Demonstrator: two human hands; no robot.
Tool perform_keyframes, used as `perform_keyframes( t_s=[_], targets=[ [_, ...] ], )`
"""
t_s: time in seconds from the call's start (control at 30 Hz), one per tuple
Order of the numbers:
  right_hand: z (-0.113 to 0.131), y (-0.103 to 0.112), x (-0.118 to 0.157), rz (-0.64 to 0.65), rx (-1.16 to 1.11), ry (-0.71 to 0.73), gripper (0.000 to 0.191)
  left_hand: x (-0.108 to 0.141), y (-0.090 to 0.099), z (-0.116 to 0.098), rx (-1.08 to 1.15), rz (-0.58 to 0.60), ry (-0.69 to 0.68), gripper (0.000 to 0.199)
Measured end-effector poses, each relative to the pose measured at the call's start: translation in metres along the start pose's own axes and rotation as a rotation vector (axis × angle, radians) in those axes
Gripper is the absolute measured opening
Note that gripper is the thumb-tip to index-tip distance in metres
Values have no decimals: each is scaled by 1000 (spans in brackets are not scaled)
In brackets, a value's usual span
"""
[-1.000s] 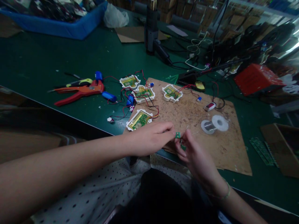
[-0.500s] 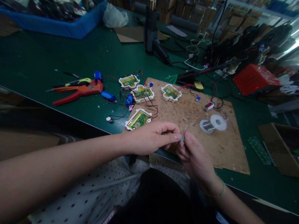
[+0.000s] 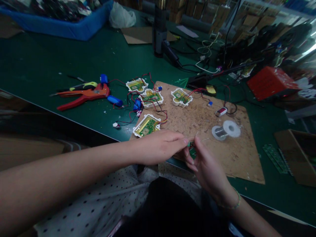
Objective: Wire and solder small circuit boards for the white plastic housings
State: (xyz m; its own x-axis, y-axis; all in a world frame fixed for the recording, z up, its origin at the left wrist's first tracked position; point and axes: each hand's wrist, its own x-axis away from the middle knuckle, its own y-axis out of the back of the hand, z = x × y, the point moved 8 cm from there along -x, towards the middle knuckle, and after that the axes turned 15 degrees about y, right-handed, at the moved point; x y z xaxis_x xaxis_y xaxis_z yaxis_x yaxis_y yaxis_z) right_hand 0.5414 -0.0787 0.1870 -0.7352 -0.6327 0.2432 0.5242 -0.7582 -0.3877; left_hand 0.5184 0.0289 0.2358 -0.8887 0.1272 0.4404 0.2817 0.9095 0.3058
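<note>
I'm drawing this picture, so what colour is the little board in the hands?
The little board is green; it shows best in the head view.

The head view looks out from above the wearer's dotted clothing, facing forward and steeply down across the green surface, whose near edge slants through the frame from the left side to the lower right corner. It stands near enough for the left forearm to fill much of the lower left, and sets the left hand and right hand close to the middle, over the brown board's near edge. Its reach runs past the blue tray to boxes behind, though the surface's far right corner seems too dim and blurred to place surely.
</note>
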Motion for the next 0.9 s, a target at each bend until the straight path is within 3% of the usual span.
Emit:
perform_keyframes(
  t_s=[0.2, 0.37, 0.6, 0.73, 0.8, 0.9],
  targets=[
    [2, 1, 1, 58, 125, 41, 35, 8, -3, -9, -170, 69, -56, 32],
    [6, 5, 2, 44, 144, 60, 31, 6, 9, -5, -239, -45, 31, 30],
    [6, 11, 3, 67, 242, 90, 36, 4, 1, 2, -20, 48, 60, 31],
    [3, 12, 2, 29, 166, 97, 38, 5, -5, -1, 183, 134, 25, 29],
    [5, 10, 1, 7, 126, 107, 38, 4, -3, -4, 225, 119, -11, 26],
    [7, 7, 0, -23, 40, 87, 32, 1, 3, 1, 215, 33, 48, 28]
  ],
)
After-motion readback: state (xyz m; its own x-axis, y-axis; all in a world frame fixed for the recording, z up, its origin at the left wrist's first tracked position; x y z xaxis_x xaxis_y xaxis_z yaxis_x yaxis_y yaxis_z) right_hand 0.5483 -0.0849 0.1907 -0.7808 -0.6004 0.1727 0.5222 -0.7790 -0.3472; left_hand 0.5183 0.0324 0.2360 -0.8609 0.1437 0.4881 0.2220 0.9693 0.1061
